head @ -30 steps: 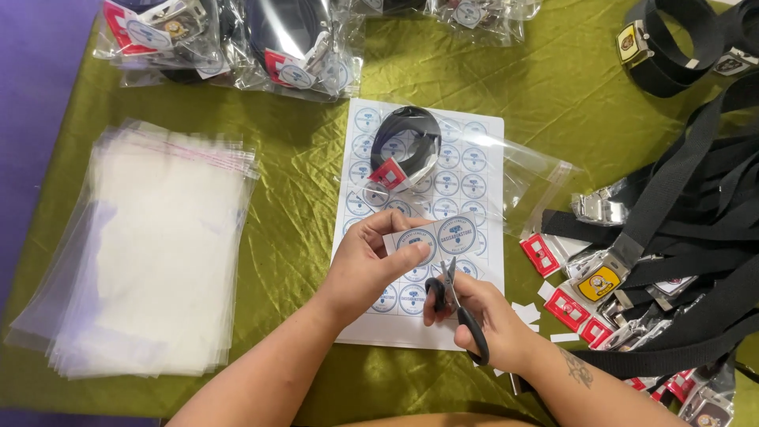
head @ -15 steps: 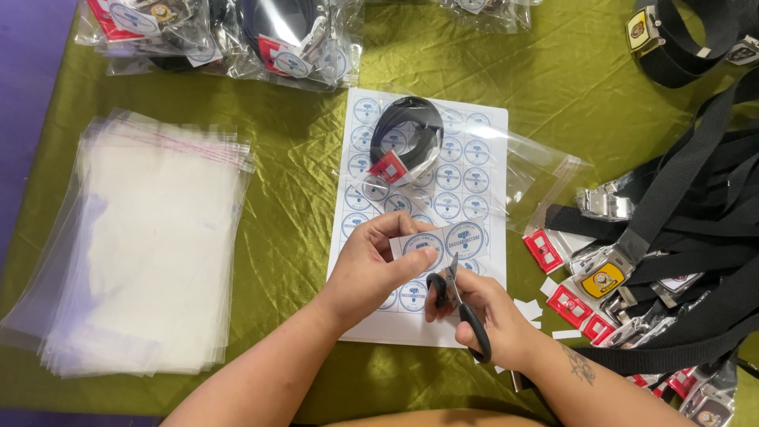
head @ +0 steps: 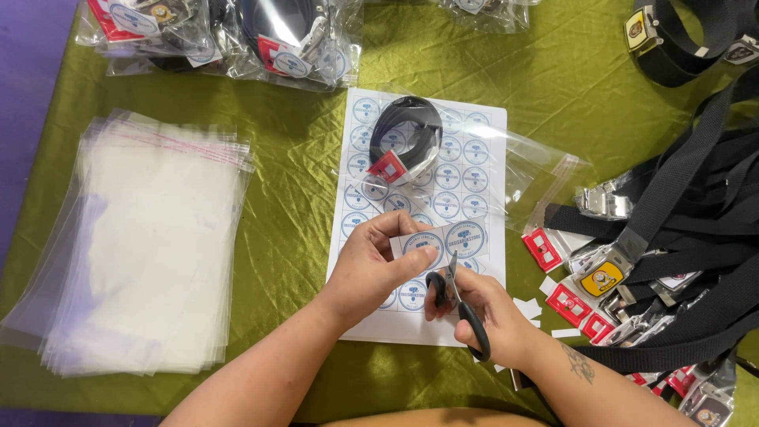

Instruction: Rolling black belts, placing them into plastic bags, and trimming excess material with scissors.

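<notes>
Our left hand [head: 371, 265] pinches a glossy strip of round stickers [head: 443, 241]; at its 4 o'clock, our right hand [head: 486, 312] grips black-handled scissors [head: 458, 296].

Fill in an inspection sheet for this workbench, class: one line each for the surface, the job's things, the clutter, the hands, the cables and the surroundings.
Surface: green cloth covering the table, creased.
Job's things: strip of round stickers pinched in the left hand; black scissors in the right hand, blades at the strip; sticker sheet underneath, with a coiled black belt in a clear bag lying on it.
Clutter: stack of clear bags at left; bagged belts at the top; loose black belts with buckles and red tags at right; paper offcuts.
Hands: both bare and busy.
Cables: nothing seen.
Surroundings: purple surface beyond the cloth's left edge.
</notes>
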